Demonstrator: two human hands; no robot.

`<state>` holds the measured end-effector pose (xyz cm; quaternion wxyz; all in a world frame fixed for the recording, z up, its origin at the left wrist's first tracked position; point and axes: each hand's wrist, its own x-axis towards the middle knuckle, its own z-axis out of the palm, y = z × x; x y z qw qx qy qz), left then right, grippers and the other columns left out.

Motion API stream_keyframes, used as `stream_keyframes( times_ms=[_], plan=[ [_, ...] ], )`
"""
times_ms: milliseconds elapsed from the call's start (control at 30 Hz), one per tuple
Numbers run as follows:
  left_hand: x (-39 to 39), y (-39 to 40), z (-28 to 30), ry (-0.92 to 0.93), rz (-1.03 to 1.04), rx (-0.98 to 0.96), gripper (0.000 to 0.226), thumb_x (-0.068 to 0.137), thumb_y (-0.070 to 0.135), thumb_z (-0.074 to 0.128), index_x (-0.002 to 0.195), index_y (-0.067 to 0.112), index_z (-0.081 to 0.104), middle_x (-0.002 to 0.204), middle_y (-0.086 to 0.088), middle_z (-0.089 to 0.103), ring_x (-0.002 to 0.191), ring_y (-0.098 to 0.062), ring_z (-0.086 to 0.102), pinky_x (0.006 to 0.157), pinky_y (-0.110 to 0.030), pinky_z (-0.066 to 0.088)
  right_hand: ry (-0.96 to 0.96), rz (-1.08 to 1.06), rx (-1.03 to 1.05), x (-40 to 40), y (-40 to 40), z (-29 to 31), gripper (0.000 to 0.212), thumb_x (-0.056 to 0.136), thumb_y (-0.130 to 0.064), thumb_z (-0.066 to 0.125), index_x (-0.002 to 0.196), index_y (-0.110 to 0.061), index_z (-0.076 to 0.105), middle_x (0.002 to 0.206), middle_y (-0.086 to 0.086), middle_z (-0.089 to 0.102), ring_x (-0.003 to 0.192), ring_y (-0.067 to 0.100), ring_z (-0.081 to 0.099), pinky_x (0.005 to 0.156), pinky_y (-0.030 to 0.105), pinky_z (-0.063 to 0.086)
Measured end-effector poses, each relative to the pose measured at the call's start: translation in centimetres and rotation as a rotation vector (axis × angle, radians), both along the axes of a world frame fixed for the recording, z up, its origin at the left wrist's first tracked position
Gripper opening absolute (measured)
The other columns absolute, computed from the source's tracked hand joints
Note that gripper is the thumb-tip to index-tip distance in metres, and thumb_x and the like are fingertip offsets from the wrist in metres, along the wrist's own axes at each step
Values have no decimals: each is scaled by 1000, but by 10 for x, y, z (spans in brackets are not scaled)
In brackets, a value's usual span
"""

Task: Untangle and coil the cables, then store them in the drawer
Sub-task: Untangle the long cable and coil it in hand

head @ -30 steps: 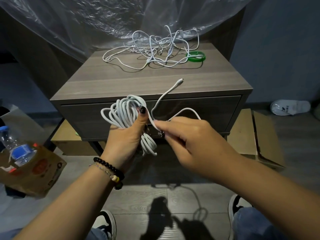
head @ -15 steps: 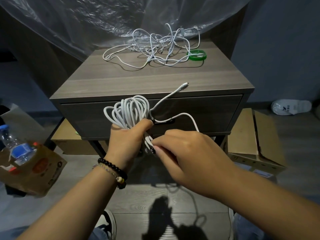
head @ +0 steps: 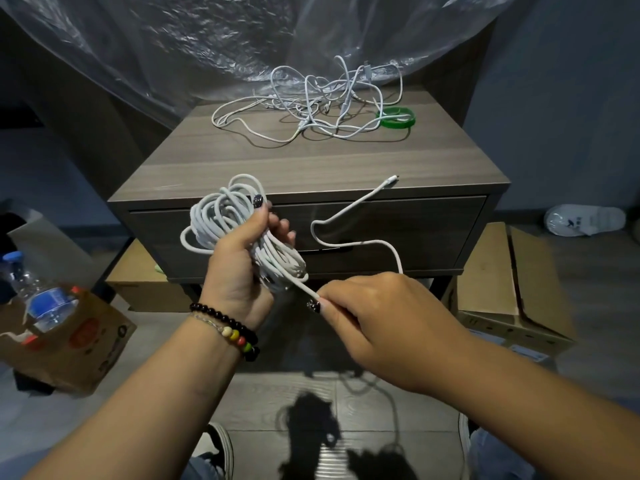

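Left hand (head: 239,268) clamps the coiled white cable (head: 228,216) in front of the closed drawer (head: 415,230) so the loops can't spring, right hand (head: 377,317) pinches the loose tail to wrap it, tangled cables (head: 322,102) waiting on the nightstand (head: 311,168)

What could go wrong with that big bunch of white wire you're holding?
The coil is loose in the left hand; its loops could slip out and spring apart. The free end that the right hand is pulling could kink or snag. The drawer is shut and both hands are busy, so opening it may undo the coil.
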<state>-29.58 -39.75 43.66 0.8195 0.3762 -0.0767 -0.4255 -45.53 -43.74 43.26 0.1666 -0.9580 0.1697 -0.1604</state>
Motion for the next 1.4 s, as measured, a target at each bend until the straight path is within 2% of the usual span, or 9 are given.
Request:
stream_keyframes(
  times_ms=[67, 200, 333, 500, 633, 833, 1033, 1267, 1400],
  plan=[
    [-1, 2, 4, 56, -78, -44, 12, 81, 25, 59, 72, 17, 62, 59, 10, 55, 59, -4, 61, 89, -32, 50, 26, -19, 19, 0, -4, -1, 43, 98, -46, 26, 90, -23, 62, 69, -10, 54, 67, 19, 57, 63, 40, 49],
    [-10, 10, 9, 62, -261, -109, 17, 78, 32, 57, 71, 17, 60, 60, 8, 49, 54, -3, 52, 72, -26, 54, 67, -34, 96, -1, -10, -2, 45, 97, -51, 34, 69, -23, 55, 58, -8, 49, 57, 15, 49, 56, 35, 42],
    [-14, 14, 7, -9, -291, -101, 6, 79, 17, 63, 76, 13, 61, 59, 5, 49, 51, -4, 49, 59, -21, 52, 98, -45, 144, -1, -11, -1, 56, 90, -60, 29, 62, -18, 53, 53, -5, 49, 51, 11, 45, 54, 36, 43],
    [-14, 21, 7, -170, -331, 52, 12, 71, 11, 66, 77, 14, 76, 80, -4, 55, 59, -10, 56, 62, -21, 46, 123, -77, 122, -2, -16, -3, 65, 83, -68, 23, 61, -16, 55, 51, -2, 49, 48, 11, 45, 50, 31, 39],
    [-12, 25, 7, -115, -367, 90, 39, 74, 20, 55, 104, 1, 70, 67, 2, 59, 61, -7, 57, 61, -17, 50, 106, -16, 57, -2, -15, -6, 61, 85, -66, 24, 75, -21, 63, 59, -7, 54, 56, 10, 49, 55, 29, 41],
    [-11, 21, 0, -228, -110, 175, 17, 77, 18, 63, 86, 4, 65, 73, -1, 67, 69, -10, 64, 81, -26, 55, -137, 110, 13, 0, -11, -8, 40, 87, -60, 46, 95, -24, 63, 71, -14, 59, 59, 2, 53, 53, 18, 43],
    [-19, 20, -6, -267, -77, 214, 36, 58, 28, 71, 86, 6, 67, 71, -4, 67, 74, -16, 64, 63, -24, 56, -206, 126, -141, 6, -10, -16, 32, 91, -45, 48, 95, -16, 61, 74, -7, 63, 54, 9, 56, 46, 30, 50],
    [-28, 20, -8, -168, -114, 190, 18, 63, 26, 69, 71, 10, 65, 62, -1, 60, 57, -10, 58, 49, -21, 50, -261, 47, -112, 3, -21, -10, 33, 85, -48, 51, 97, -19, 60, 71, -12, 60, 54, 2, 39, 45, 23, 42],
    [-32, 24, -14, -192, -122, 229, 24, 62, 27, 70, 78, 10, 66, 65, -3, 62, 58, -13, 59, 48, -24, 50, -191, 91, -66, 2, -23, -13, 27, 83, -44, 48, 93, -23, 63, 76, -12, 64, 60, 4, 53, 52, 26, 48]
  ],
)
